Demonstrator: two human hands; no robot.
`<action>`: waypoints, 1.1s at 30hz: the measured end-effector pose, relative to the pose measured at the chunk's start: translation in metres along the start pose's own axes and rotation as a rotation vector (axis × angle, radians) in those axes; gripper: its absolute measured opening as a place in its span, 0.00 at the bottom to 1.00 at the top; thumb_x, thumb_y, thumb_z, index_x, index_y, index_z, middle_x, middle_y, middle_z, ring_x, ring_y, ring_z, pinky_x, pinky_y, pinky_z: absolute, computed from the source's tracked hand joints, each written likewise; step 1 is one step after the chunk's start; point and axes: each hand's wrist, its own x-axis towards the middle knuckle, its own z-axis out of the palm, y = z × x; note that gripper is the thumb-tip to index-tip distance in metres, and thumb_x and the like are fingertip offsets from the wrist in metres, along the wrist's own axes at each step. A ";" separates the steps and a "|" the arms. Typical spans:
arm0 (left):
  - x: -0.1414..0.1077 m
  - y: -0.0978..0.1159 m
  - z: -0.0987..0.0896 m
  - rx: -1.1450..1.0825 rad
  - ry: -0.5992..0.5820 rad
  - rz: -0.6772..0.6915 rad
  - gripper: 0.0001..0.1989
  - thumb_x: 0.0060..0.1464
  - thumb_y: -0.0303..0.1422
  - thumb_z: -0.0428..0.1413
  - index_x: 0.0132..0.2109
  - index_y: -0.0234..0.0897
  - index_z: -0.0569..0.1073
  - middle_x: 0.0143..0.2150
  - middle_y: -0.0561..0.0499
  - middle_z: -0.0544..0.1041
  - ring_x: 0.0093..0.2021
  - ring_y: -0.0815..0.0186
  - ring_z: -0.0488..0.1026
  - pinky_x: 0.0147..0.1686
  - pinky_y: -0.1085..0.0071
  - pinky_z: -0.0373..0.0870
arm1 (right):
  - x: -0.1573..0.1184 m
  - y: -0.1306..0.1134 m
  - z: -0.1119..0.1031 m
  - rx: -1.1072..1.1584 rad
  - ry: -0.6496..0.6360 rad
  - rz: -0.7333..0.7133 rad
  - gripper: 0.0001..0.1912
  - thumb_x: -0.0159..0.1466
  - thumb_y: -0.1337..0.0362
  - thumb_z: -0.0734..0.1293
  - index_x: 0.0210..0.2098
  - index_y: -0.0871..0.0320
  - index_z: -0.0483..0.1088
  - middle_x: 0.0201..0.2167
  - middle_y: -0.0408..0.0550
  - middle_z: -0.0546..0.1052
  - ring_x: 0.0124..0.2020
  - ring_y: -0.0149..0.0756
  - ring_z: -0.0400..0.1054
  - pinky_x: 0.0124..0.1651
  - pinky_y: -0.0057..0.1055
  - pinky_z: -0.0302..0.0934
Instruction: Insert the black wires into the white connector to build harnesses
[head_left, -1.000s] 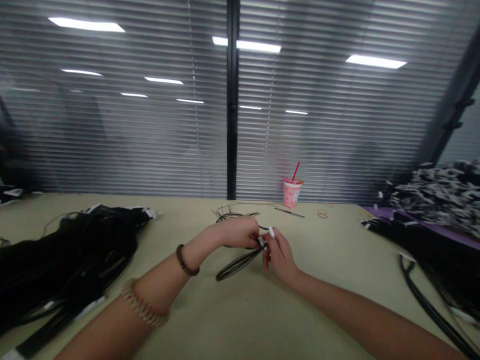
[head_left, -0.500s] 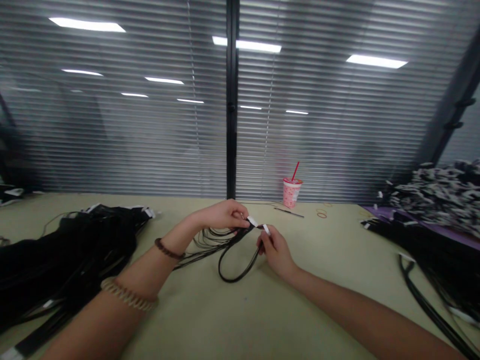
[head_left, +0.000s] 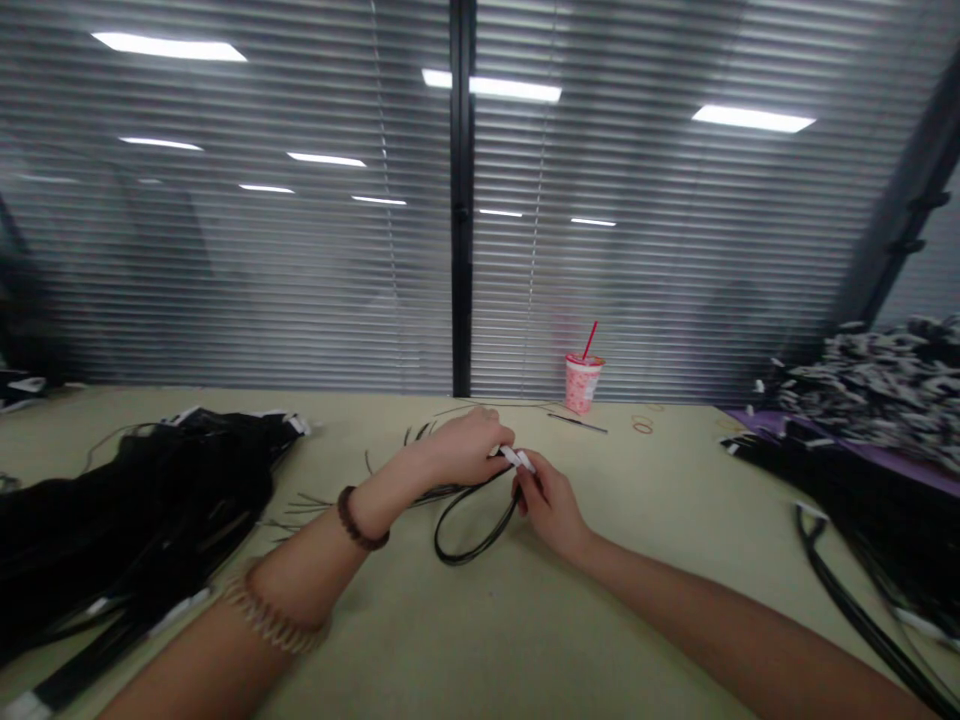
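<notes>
Over the middle of the table, my left hand [head_left: 471, 447] is closed on a bundle of thin black cables [head_left: 450, 492], close to a white tag. Loose cable ends spread out to the left beneath my wrist. My right hand [head_left: 551, 505] pinches the other end of the bundle by its white tag. Between the hands the cables hang down in a black loop [head_left: 469, 558]. The two white tags [head_left: 517, 459] nearly meet at the fingertips; whether they touch, I cannot tell.
Black cable bundles with white tags lie heaped at the left [head_left: 210, 480] and right [head_left: 862, 520]. Farther right is a pile of white-ended pieces [head_left: 885, 390] on purple material. A pink cup [head_left: 583, 383] with a straw, a pen [head_left: 577, 423] and rubber bands [head_left: 642, 425] stand or lie at the back.
My left hand has moved right and slightly down, bringing its white tag up to the one at my right hand. The cable ends have shifted under my left wrist. My right hand stays nearly still.
</notes>
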 end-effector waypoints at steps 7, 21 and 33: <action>0.007 -0.006 0.005 -0.586 -0.232 -0.256 0.16 0.51 0.41 0.44 0.30 0.32 0.68 0.26 0.50 0.71 0.24 0.70 0.65 0.22 0.76 0.58 | -0.001 0.001 0.001 0.092 0.029 0.026 0.15 0.63 0.58 0.53 0.44 0.56 0.62 0.19 0.40 0.64 0.17 0.28 0.59 0.21 0.25 0.55; 0.005 -0.010 0.007 -0.485 -0.216 -0.206 0.15 0.41 0.42 0.53 0.23 0.32 0.70 0.16 0.57 0.60 0.18 0.75 0.52 0.18 0.77 0.45 | -0.004 -0.002 -0.001 0.008 -0.070 0.007 0.17 0.61 0.62 0.55 0.48 0.57 0.63 0.18 0.41 0.65 0.17 0.29 0.58 0.20 0.24 0.53; 0.012 -0.020 0.010 -0.467 0.144 -0.384 0.17 0.44 0.42 0.52 0.19 0.32 0.67 0.16 0.55 0.63 0.20 0.73 0.56 0.19 0.76 0.48 | 0.005 0.009 0.005 0.537 -0.155 0.257 0.31 0.43 0.69 0.69 0.46 0.55 0.57 0.21 0.35 0.67 0.20 0.26 0.62 0.24 0.24 0.57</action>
